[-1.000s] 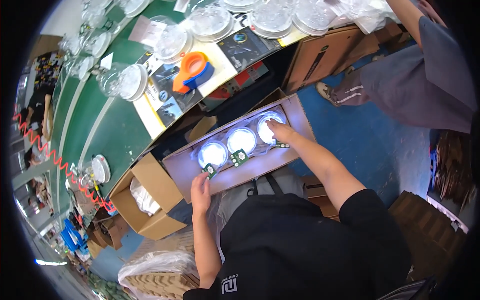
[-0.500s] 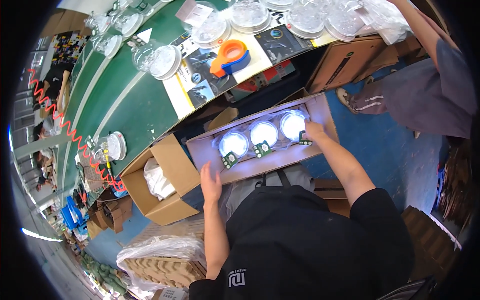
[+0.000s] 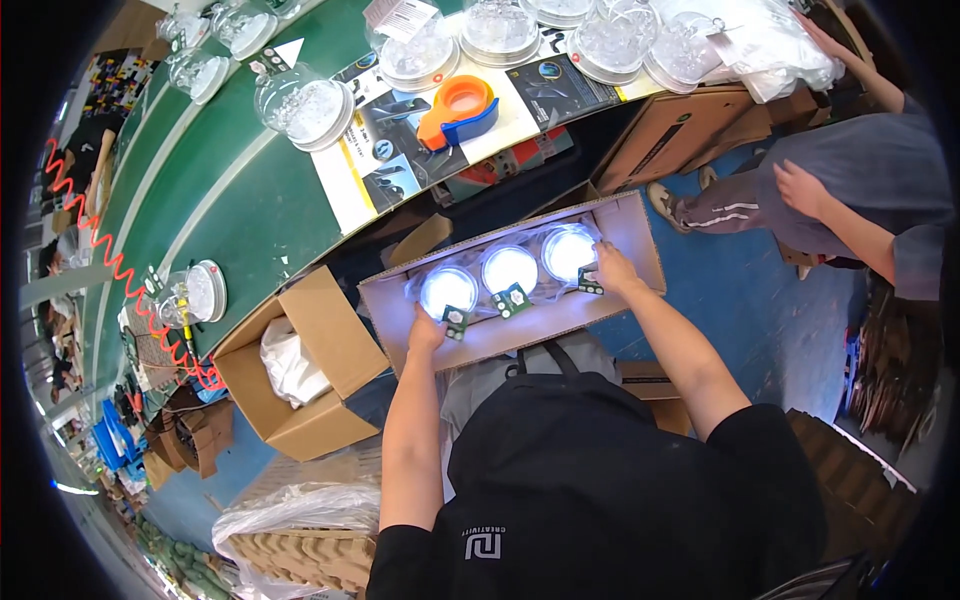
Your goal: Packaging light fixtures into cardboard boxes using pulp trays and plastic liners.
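Three brightly lit round lamps lie in a row inside a long open carton (image 3: 500, 345), wrapped in clear plastic. On each of the left lamp (image 3: 448, 290), middle lamp (image 3: 509, 271) and right lamp (image 3: 569, 252) hangs a small green card. My left hand (image 3: 427, 330) is closed at the lower left edge of the left lamp, its fingertips partly hidden. Closed at the right edge of the right lamp, my right hand (image 3: 616, 270) is beside its green card (image 3: 590, 281).
To the left stands an open brown box (image 3: 335, 335) holding a white bag (image 3: 293, 365). Clear round lamps (image 3: 318, 105) and an orange tape dispenser (image 3: 458, 110) sit on the green table (image 3: 250, 215). A co-worker (image 3: 850, 180) stands at the right.
My left hand has moved from the carton's near left edge inward to the left lamp, its fingers closing. My right hand stays at the right lamp. A co-worker's second hand has come into view.
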Demonstrator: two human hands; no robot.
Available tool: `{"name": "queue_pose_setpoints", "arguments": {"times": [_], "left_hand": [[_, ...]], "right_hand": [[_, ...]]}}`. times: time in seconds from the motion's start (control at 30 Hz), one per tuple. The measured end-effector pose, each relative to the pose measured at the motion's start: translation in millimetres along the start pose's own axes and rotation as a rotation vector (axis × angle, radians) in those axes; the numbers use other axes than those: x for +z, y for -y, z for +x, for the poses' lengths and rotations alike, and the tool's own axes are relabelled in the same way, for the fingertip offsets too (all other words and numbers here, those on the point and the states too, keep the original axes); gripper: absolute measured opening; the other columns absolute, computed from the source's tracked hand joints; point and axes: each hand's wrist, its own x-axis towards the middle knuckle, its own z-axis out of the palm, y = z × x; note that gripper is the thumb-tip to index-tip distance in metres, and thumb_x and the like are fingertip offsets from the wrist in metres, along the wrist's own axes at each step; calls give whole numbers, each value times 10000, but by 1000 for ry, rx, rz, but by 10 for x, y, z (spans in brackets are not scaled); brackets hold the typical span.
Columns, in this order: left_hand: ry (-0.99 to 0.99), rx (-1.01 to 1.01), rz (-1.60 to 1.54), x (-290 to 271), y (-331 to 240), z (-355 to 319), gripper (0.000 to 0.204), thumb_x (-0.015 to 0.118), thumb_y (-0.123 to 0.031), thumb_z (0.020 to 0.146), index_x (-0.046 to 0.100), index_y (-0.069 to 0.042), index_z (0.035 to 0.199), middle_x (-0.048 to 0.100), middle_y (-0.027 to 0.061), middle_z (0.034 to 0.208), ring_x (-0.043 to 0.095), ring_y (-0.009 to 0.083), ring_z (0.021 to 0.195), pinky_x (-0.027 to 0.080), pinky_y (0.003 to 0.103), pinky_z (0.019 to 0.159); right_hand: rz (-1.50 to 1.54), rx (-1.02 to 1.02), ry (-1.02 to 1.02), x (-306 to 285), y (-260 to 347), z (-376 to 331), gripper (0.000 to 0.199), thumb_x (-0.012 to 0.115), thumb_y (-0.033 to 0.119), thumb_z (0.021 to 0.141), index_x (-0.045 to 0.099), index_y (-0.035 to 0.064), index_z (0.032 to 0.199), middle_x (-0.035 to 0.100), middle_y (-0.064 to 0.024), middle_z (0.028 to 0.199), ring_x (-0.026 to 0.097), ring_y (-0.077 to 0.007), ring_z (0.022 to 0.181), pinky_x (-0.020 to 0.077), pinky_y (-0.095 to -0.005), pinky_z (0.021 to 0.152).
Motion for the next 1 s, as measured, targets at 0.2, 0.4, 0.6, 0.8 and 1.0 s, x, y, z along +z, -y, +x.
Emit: {"name": "queue_pose_setpoints", "arguments": {"times": [0.2, 0.4, 0.6, 0.8, 1.0], "left_hand": [[-55, 58, 29, -73, 319, -262, 707, 725, -246, 840, 404, -14, 1426, 645, 273, 1170, 621, 424, 1113, 501, 472, 945], [-853, 408, -323, -538, -47, -1172, 610, 691, -51, 760, 500, -2, 1338, 539, 244, 1303, 472, 411, 1268, 378, 445, 1081], [-774, 138, -411, -754, 394, -1094, 735, 709, -53, 813, 345, 42, 1445, 491, 253, 1377, 483, 382, 1290, 393, 414, 1080], [-426, 97, -398, -624, 851, -688, 408, 659, -200, 880, 623, 39, 1210, 706, 230, 1043, 692, 330, 981, 517, 401, 864], [-203, 114, -435, -873, 349, -678, 342, 608, -173, 885, 655, 80, 1111, 718, 220, 986, 700, 295, 904, 519, 392, 809]], "right_hand": [[474, -258, -394, -794, 208, -603, 336, 692, 107, 848, 611, 37, 1167, 610, -167, 1252, 570, -353, 1177, 488, -431, 943], [417, 131, -536, -606, -549, -922, 616, 708, 248, 868, 460, -28, 1359, 646, -230, 1195, 612, -401, 1113, 483, -433, 961], [782, 340, -216, -164, -707, -804, 584, 685, 301, 905, 478, 18, 1371, 649, -180, 1208, 672, -348, 1003, 550, -432, 861], [1750, 810, -83, -16, -163, -1149, 822, 741, 465, 863, 386, -20, 1424, 337, -205, 1493, 390, -362, 1348, 553, -568, 912], [1955, 628, 301, 426, 433, -1065, 576, 696, 376, 920, 508, 3, 1317, 550, -170, 1310, 567, -340, 1191, 518, -539, 985]]}}
